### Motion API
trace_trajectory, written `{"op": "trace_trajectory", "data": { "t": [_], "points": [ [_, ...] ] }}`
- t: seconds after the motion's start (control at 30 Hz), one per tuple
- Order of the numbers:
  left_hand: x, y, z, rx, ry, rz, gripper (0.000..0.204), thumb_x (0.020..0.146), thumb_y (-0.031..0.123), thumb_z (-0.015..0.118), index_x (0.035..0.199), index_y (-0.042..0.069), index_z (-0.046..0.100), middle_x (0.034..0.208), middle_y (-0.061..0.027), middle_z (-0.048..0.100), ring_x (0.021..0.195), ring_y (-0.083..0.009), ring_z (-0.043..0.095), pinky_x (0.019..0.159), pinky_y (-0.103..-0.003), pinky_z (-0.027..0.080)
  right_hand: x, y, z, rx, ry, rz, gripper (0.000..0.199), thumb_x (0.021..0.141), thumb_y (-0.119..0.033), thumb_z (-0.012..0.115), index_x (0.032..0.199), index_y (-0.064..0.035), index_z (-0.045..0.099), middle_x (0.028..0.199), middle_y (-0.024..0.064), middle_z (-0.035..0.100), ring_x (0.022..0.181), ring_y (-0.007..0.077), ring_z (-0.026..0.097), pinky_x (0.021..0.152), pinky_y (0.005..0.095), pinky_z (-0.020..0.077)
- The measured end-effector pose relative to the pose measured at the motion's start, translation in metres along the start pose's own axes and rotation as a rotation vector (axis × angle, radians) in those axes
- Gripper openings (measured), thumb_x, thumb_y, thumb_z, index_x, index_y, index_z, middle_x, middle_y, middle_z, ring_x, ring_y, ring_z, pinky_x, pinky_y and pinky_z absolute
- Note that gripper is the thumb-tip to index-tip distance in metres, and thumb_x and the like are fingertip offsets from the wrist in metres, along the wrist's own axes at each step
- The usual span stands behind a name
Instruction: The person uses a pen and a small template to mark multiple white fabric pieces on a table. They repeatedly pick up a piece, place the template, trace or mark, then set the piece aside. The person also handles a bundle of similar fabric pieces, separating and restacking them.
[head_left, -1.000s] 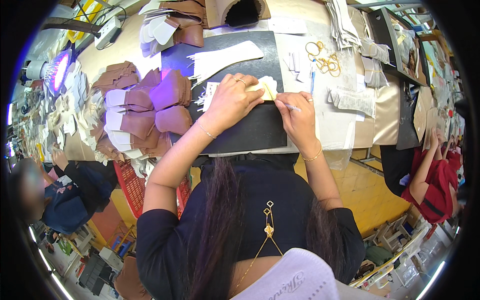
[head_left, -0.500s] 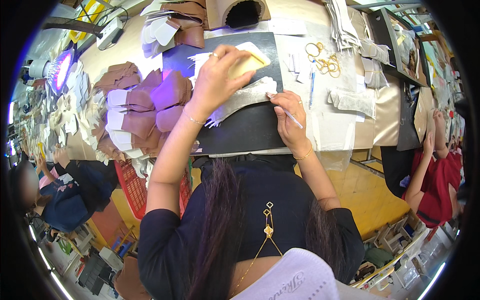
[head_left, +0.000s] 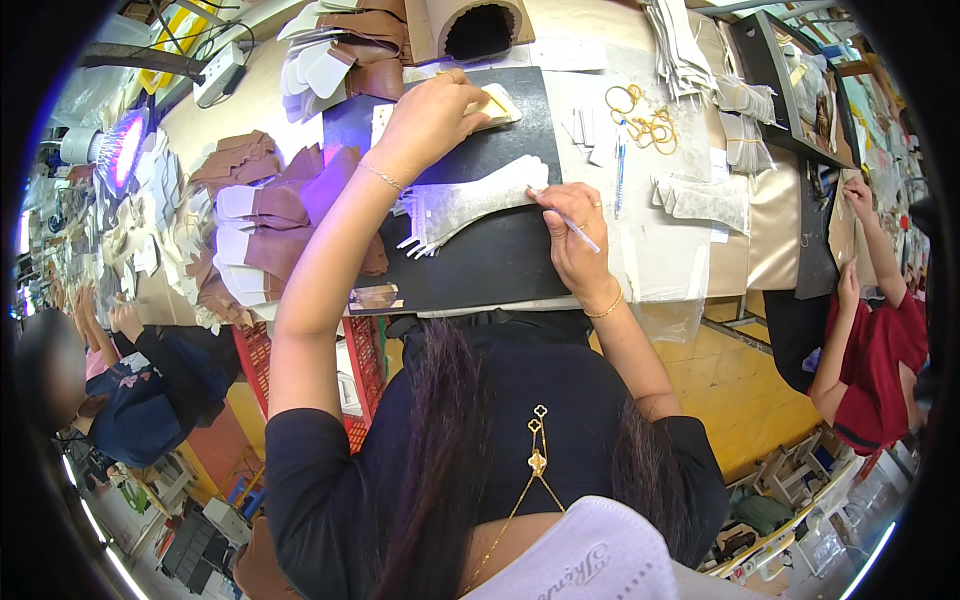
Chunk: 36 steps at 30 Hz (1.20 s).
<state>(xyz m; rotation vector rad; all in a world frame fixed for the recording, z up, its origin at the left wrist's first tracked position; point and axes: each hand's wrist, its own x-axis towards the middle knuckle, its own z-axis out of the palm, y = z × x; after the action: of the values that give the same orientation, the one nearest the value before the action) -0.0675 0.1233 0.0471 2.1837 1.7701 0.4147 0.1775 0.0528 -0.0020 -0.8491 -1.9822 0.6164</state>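
Observation:
At the far part of the black mat (head_left: 470,275), my left hand (head_left: 437,118) is closed on a pale yellow, block-like pad (head_left: 503,106). Its fingertips are partly hidden behind the hand. My right hand (head_left: 578,240) grips a slim whitish pen-like stick (head_left: 582,236) between thumb and fingers. The fingertips of that hand touch the right end of a fanned stack of grey-white curved pieces (head_left: 470,205). This stack lies on the mat between my hands, its layered strips spread out at the left end.
Brown pieces with white tabs (head_left: 262,240) are piled left of the mat. Beyond it stands a beige block with a dark arched hollow (head_left: 478,32). To the right lie rubber bands (head_left: 652,130), a blue pen (head_left: 621,178) and more grey-white pieces (head_left: 705,203). A lamp (head_left: 122,145) glows at left.
My left hand has moved away from me and slightly left with the pale yellow pad, uncovering more of the grey-white stack. My right hand has shifted slightly left, still gripping the stick.

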Motion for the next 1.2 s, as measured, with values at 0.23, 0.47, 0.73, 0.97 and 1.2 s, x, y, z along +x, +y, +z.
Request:
{"op": "trace_trajectory", "data": {
  "t": [0.23, 0.47, 0.73, 0.97, 1.2],
  "points": [
    [-0.045, 0.024, 0.016, -0.117, 0.245, 0.189, 0.023, 0.081, 0.019, 0.08, 0.1, 0.007, 0.077, 0.101, -0.0121, 0.069, 0.09, -0.031, 0.068, 0.08, -0.04, 0.055, 0.001, 0.005, -0.011, 0.015, 0.1, 0.096, 0.011, 0.101, -0.016, 0.061, 0.107, -0.0083, 0.064, 0.098, 0.0086, 0.07, 0.089, 0.027, 0.065, 0.093, 0.0394, 0.043],
    [-0.088, 0.052, 0.05, -0.109, 0.25, 0.182, 0.023, 0.078, 0.019, 0.082, 0.098, 0.009, 0.077, 0.107, -0.0076, 0.069, 0.1, -0.027, 0.064, 0.087, -0.039, 0.051, 0.0, 0.012, -0.02, -0.023, 0.076, 0.124, 0.021, 0.107, -0.02, 0.05, 0.109, -0.0039, 0.063, 0.103, 0.01, 0.072, 0.099, 0.0245, 0.06, 0.091, 0.0355, 0.0472],
    [-0.087, 0.051, 0.059, -0.082, 0.28, 0.196, 0.023, 0.08, 0.023, 0.079, 0.099, 0.011, 0.076, 0.107, -0.0049, 0.067, 0.101, -0.0242, 0.061, 0.085, -0.038, 0.047, 0.0, 0.009, -0.019, -0.011, 0.081, 0.115, 0.022, 0.107, -0.02, 0.05, 0.108, -0.0038, 0.065, 0.103, 0.0105, 0.071, 0.1, 0.0245, 0.06, 0.092, 0.0353, 0.0467],
    [-0.086, 0.053, 0.06, -0.012, 0.279, 0.212, 0.022, 0.08, 0.024, 0.079, 0.099, 0.012, 0.076, 0.106, -0.0045, 0.068, 0.099, -0.0234, 0.062, 0.082, -0.038, 0.047, 0.004, 0.006, -0.011, -0.021, 0.002, 0.109, 0.009, 0.098, -0.012, 0.064, 0.104, -0.0068, 0.069, 0.099, 0.0049, 0.074, 0.091, 0.0206, 0.068, 0.094, 0.0384, 0.0422],
    [-0.086, 0.056, 0.058, 0.026, 0.272, 0.206, 0.021, 0.081, 0.022, 0.078, 0.1, 0.013, 0.077, 0.106, -0.0053, 0.069, 0.099, -0.0243, 0.063, 0.081, -0.038, 0.048, 0.014, 0.004, -0.007, -0.123, -0.069, 0.05, 0.007, 0.096, -0.013, 0.067, 0.1, -0.0077, 0.07, 0.098, 0.0015, 0.074, 0.091, 0.0169, 0.069, 0.09, 0.0372, 0.0413]
  ]
}}
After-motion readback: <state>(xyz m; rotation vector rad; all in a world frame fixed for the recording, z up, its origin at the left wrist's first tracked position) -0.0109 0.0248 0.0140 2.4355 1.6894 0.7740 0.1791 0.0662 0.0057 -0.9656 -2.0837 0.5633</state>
